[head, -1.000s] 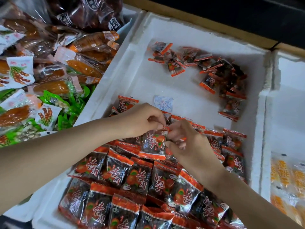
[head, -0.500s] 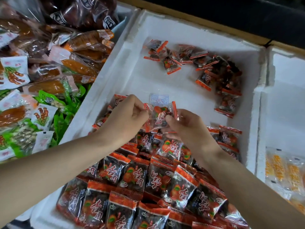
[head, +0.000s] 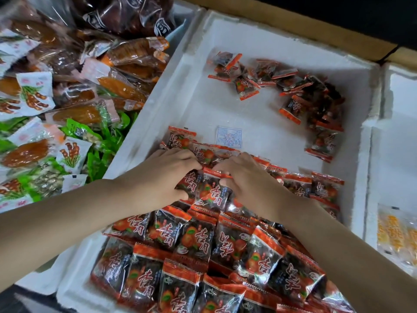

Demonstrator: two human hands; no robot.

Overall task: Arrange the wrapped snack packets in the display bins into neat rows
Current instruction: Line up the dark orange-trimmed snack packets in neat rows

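Packet [head: 212, 195] lowered, pinched by left hand [head: 162, 175], right hand [head: 248, 177].

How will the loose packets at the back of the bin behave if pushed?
Probably slippery: the packets have glossy film wrappers. Likely light, being small, so they may scatter, not slide together. They look like flattish pouches, so rolling seems unlikely.

White foam bin [head: 259, 114] carries: overlapping packet rows [head: 196, 240] nearer than the gripped packet [head: 211, 193]; printed label [head: 229, 137] just beyond it; loose packet heap [head: 291, 107] well beyond, rightward.
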